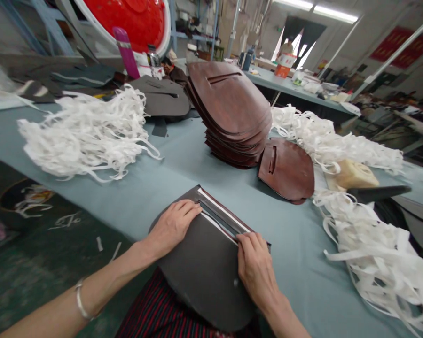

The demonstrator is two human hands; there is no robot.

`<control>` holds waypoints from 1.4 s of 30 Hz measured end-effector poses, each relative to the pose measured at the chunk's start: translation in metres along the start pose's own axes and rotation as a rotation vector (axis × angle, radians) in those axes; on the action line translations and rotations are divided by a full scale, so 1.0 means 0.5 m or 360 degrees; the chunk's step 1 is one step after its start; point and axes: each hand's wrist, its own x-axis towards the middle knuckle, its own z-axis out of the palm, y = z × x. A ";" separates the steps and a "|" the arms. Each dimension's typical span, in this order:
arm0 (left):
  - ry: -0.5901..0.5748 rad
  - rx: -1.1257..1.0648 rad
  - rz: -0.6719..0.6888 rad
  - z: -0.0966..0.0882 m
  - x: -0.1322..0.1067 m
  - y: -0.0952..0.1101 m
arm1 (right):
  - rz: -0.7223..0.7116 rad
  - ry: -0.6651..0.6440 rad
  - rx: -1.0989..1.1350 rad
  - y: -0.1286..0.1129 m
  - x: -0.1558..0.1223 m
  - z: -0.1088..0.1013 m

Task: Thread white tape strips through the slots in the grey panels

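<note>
A dark grey leather panel [206, 270] with a rounded lower end lies at the table's near edge, partly over my lap. A long slot runs across its upper part, with white strips [229, 210] along both sides. My left hand [176, 224] presses bent fingers onto the panel at the slot's left end. At the slot's right end, my right hand [256, 263] grips the panel, fingers together. Beyond it stands a stack of brown leather panels [232, 105], each visible one slotted. One brown panel [287, 170] leans beside the stack.
White strips lie in a pile [88, 131] on the left, another pile [338, 138] at back right, and a third [384, 258] at near right. A tan block [356, 173] sits between the right piles. Dark panels [162, 96] and a purple bottle [126, 52] are behind.
</note>
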 end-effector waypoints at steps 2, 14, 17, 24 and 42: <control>-0.0006 0.0005 -0.0002 -0.003 0.001 0.002 | -0.0024 0.0024 -0.0030 -0.032 0.048 0.031; -0.0005 0.0110 0.0043 -0.006 0.004 0.011 | -0.0184 -0.0114 -0.0370 -0.094 0.079 0.070; -0.0004 0.0104 0.0042 -0.005 0.004 0.008 | -0.0170 -0.0141 -0.0407 -0.057 0.012 0.024; -0.0051 0.0170 0.0025 -0.010 0.004 0.030 | -0.0128 -0.0036 -0.0245 0.008 -0.101 -0.033; -0.0332 0.0326 0.0220 0.003 -0.008 0.184 | -0.0157 0.0094 -0.0147 0.005 -0.097 -0.025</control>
